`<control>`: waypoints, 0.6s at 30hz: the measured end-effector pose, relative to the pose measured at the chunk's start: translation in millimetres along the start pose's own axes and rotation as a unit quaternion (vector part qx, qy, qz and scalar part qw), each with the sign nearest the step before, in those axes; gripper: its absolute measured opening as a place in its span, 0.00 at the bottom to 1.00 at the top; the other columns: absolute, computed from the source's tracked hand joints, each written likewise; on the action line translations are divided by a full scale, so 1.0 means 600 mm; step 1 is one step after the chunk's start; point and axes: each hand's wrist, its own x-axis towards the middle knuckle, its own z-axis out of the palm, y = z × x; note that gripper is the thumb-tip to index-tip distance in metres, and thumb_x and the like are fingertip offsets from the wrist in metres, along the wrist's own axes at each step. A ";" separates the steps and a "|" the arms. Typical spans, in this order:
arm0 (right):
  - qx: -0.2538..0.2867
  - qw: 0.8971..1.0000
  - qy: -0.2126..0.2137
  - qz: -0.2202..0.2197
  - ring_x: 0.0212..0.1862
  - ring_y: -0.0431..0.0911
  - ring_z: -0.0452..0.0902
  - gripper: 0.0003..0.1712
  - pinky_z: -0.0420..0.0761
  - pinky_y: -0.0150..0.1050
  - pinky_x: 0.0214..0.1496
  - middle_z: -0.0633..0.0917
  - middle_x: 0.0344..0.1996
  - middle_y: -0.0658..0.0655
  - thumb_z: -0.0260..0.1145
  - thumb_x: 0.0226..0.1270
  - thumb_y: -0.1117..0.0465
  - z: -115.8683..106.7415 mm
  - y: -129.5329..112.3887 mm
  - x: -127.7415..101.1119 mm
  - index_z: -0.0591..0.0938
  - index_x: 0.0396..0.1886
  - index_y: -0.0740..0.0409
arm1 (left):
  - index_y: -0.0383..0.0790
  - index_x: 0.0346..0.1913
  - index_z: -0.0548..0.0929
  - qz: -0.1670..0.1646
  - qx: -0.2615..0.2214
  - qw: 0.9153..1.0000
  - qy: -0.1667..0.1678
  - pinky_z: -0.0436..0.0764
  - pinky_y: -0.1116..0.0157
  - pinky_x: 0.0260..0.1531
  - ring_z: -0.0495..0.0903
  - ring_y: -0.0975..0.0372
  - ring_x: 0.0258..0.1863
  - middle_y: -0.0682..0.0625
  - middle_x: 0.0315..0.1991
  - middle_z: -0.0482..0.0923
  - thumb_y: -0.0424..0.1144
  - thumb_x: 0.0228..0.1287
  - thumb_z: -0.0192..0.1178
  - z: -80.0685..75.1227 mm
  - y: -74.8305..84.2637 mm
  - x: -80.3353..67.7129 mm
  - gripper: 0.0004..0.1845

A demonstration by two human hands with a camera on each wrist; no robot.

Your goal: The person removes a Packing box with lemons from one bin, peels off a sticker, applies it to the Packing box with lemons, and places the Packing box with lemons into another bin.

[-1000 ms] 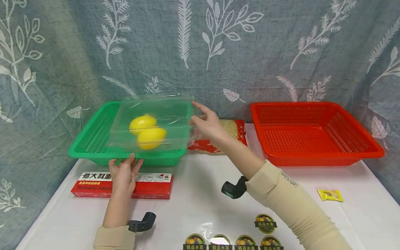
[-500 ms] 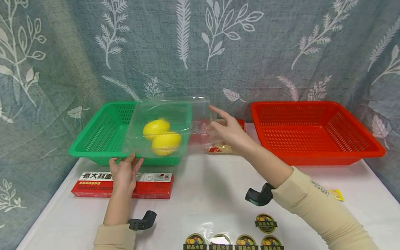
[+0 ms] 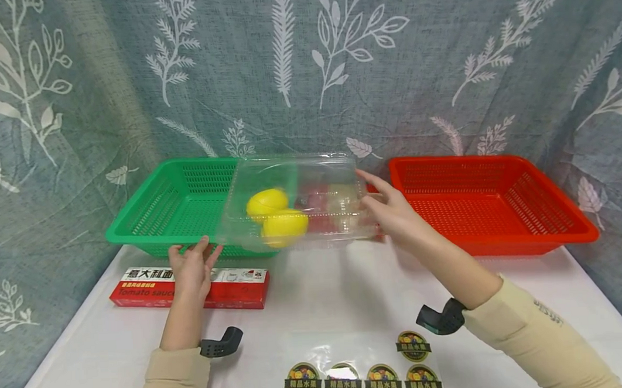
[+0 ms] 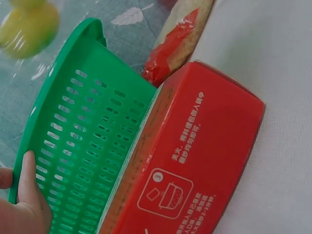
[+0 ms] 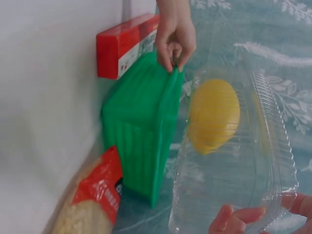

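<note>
My right hand (image 3: 393, 213) holds a clear plastic clamshell container (image 3: 304, 174) by its right end, raised above the table. Two yellow lemons (image 3: 285, 227) lie inside it, seen through the plastic. In the right wrist view the fingertips (image 5: 249, 214) grip the container's edge. My left hand (image 3: 191, 273) pinches the front rim of the green basket (image 3: 114, 235); in the left wrist view its thumb and a finger lie at that rim. Part of the container overlaps the basket's right side in the head view. The basket's visible interior holds nothing.
A red-and-white pasta box (image 3: 237, 291) lies before the green basket. A red-and-tan food bag (image 5: 97, 195) rests right of the basket, partly behind the container. The red basket (image 3: 503, 244) stands at right. A sheet of round stickers (image 3: 361, 344) lies in front.
My right hand has carried the container with the lemons rightward from over the green basket toward the red one. The left hand stays at the rim. My right arm now hides the small yellow packet.
</note>
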 end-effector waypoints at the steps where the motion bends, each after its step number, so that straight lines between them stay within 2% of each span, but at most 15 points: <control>1: -0.006 1.000 0.002 -0.005 0.44 0.52 0.74 0.34 0.74 0.34 0.29 0.69 0.59 0.63 0.47 0.64 0.64 -0.004 0.002 -0.003 0.56 0.70 0.40 | 0.46 0.51 0.54 -0.001 -0.003 1.000 0.000 0.77 0.69 0.44 0.71 0.64 0.43 0.51 0.45 0.60 0.31 0.66 0.49 -0.001 0.000 0.000 0.18; 6: -0.002 1.000 0.009 -0.006 0.46 0.56 0.74 0.37 0.75 0.35 0.34 0.67 0.59 0.65 0.47 0.61 0.66 -0.020 0.015 -0.016 0.55 0.71 0.41 | 0.47 0.50 0.54 0.000 -0.008 1.000 -0.003 0.77 0.69 0.44 0.71 0.62 0.44 0.51 0.45 0.60 0.32 0.65 0.50 -0.003 -0.001 0.001 0.18; 9: -0.027 1.000 0.015 0.007 0.49 0.55 0.72 0.37 0.74 0.36 0.36 0.69 0.60 0.62 0.46 0.60 0.65 -0.029 0.023 -0.025 0.55 0.70 0.38 | 0.47 0.50 0.54 0.004 -0.008 1.000 -0.006 0.77 0.69 0.44 0.70 0.61 0.45 0.50 0.44 0.60 0.31 0.66 0.49 -0.004 -0.004 0.002 0.17; 11: -0.046 0.999 0.016 0.011 0.43 0.52 0.73 0.37 0.71 0.34 0.30 0.70 0.59 0.62 0.46 0.61 0.64 -0.034 0.030 -0.031 0.54 0.70 0.37 | 0.47 0.50 0.54 0.008 -0.006 1.000 -0.009 0.77 0.69 0.43 0.69 0.61 0.45 0.50 0.44 0.60 0.30 0.66 0.48 -0.005 -0.006 0.002 0.17; 12: -0.050 0.999 0.016 0.013 0.37 0.49 0.72 0.37 0.70 0.33 0.27 0.68 0.60 0.62 0.46 0.61 0.63 -0.037 0.034 -0.035 0.54 0.70 0.36 | 0.47 0.50 0.54 0.010 -0.006 1.000 -0.010 0.77 0.69 0.43 0.69 0.61 0.45 0.50 0.44 0.60 0.30 0.66 0.48 -0.006 -0.007 0.002 0.17; 14: -0.059 0.998 0.016 0.017 0.32 0.48 0.69 0.36 0.65 0.32 0.21 0.67 0.61 0.62 0.45 0.62 0.63 -0.041 0.040 -0.041 0.54 0.70 0.35 | 0.47 0.50 0.54 0.011 -0.006 1.000 -0.012 0.77 0.69 0.44 0.69 0.61 0.45 0.50 0.44 0.60 0.30 0.66 0.48 -0.007 -0.007 0.003 0.17; 16: -0.056 0.998 0.016 0.018 0.26 0.45 0.65 0.36 0.62 0.31 0.18 0.65 0.63 0.63 0.45 0.63 0.63 -0.045 0.048 -0.047 0.54 0.70 0.36 | 0.46 0.51 0.54 0.010 -0.007 1.000 -0.015 0.77 0.68 0.44 0.69 0.60 0.46 0.50 0.45 0.60 0.31 0.66 0.48 -0.008 -0.006 0.003 0.18; 18: -0.047 0.999 0.016 0.016 0.24 0.43 0.63 0.35 0.61 0.32 0.18 0.63 0.64 0.64 0.45 0.64 0.63 -0.048 0.055 -0.054 0.53 0.71 0.37 | 0.46 0.51 0.53 0.009 -0.008 1.000 -0.017 0.76 0.68 0.45 0.69 0.60 0.47 0.50 0.45 0.60 0.31 0.66 0.49 -0.007 -0.006 0.004 0.18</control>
